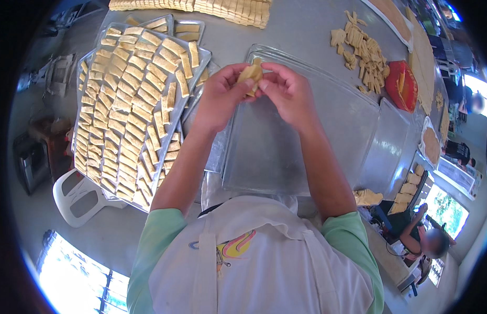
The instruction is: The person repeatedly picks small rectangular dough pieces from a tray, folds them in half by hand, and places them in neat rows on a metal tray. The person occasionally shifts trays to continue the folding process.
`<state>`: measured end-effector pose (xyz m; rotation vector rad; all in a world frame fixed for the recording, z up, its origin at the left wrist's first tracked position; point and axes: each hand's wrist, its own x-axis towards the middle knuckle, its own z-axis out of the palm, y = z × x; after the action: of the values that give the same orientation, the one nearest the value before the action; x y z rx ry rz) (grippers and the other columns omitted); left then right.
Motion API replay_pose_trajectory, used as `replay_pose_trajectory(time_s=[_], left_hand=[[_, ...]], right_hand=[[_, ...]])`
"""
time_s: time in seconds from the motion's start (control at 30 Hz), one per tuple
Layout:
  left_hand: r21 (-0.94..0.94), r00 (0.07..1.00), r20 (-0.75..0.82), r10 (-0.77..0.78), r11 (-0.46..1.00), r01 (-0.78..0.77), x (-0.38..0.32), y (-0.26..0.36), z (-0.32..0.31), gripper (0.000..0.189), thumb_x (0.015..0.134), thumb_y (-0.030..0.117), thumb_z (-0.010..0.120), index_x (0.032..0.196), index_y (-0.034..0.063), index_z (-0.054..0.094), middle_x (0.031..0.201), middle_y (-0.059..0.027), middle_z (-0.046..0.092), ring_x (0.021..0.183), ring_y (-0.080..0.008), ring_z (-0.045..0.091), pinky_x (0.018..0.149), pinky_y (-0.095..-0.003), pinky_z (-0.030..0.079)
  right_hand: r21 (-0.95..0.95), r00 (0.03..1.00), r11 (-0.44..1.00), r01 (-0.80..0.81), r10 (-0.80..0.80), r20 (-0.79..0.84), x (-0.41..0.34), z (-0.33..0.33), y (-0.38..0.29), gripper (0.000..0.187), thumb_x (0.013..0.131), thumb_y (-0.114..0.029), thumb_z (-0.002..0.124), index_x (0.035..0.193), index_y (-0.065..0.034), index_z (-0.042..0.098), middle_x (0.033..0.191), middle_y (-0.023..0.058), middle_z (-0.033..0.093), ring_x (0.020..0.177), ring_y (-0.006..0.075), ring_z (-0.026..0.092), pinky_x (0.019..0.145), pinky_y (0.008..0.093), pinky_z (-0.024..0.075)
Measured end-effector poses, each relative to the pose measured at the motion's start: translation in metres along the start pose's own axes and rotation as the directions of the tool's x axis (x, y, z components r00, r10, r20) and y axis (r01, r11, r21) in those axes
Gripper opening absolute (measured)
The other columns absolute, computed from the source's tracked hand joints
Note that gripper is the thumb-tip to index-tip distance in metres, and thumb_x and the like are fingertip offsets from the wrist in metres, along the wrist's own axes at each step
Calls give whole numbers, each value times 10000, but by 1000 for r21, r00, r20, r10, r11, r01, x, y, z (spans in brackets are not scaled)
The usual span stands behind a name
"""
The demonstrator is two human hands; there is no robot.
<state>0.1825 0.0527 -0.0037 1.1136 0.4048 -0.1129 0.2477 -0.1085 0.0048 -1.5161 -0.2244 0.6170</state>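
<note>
My left hand (227, 88) and my right hand (284, 87) meet in front of me, pinching a small folded piece of pale yellow dough (251, 73) between thumbs and fingers. Part of the piece is hidden by the fingertips. Under my hands and forearms lies a bare metal baking sheet (294, 145), on top of at least one other sheet. To the left, another baking sheet (203, 56) carries rows of many short dough strips (129, 92), tilted on further trays. A loose heap of cut dough pieces (365, 55) rests on the metal table at the upper right.
A red container (400, 86) stands beside the heap. Stacked dough strips (227, 10) line the far side of the metal table (302, 27). A flat dough sheet (420, 62) lies far right. A white plastic chair (80, 198) is at the left; another person (414, 237) is at the lower right.
</note>
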Motion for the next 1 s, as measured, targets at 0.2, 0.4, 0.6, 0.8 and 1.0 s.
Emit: replay_pose_trajectory(time_s=[0.2, 0.4, 0.6, 0.8, 1.0], left_hand=[[224, 996, 27, -90, 971, 82, 0, 0, -2, 415, 968, 135, 624, 1323, -61, 535, 1037, -95, 706, 888, -151, 694, 762, -269, 553], [-6, 999, 36, -40, 999, 40, -1, -8, 9, 399, 984, 112, 585, 1348, -40, 527, 1122, -115, 679, 890, -159, 696, 778, -274, 564], [73, 997, -76, 11, 997, -6, -7, -4, 31, 378, 971, 103, 605, 1329, -4, 549, 1114, -105, 684, 900, -173, 705, 778, -277, 568], [198, 997, -76, -6, 980, 21, -14, 6, 9, 351, 963, 162, 639, 1271, 5, 579, 1080, -85, 700, 893, -166, 712, 734, -253, 555], [118, 996, -44, -80, 989, 85, -10, 0, 16, 317, 970, 181, 634, 1232, 8, 597, 1057, -77, 700, 893, -163, 712, 717, -245, 553]], right_hand=[[-658, 978, 753, -24, -119, -171, 16, -8, 8, 369, 842, -81, 714, 1200, -75, 625, 967, 87, 705, 754, 241, 678, 745, 342, 542], [-484, 959, 842, 237, -284, -23, 6, -22, 2, 296, 817, -84, 745, 1093, -53, 644, 1009, 66, 675, 830, 190, 654, 709, 341, 535], [-462, 954, 836, 297, -283, 101, -17, -41, -11, 189, 801, -64, 767, 947, -46, 648, 924, 16, 665, 776, 97, 624, 656, 279, 499], [-592, 997, 803, 67, -25, 78, -1, -50, -10, 209, 851, -66, 728, 1032, -18, 634, 876, 33, 677, 741, 111, 600, 654, 295, 485], [-804, 946, 594, 1, -261, -191, 14, -35, 10, 224, 869, -77, 715, 1077, -25, 650, 928, 43, 693, 769, 162, 645, 682, 331, 513]])
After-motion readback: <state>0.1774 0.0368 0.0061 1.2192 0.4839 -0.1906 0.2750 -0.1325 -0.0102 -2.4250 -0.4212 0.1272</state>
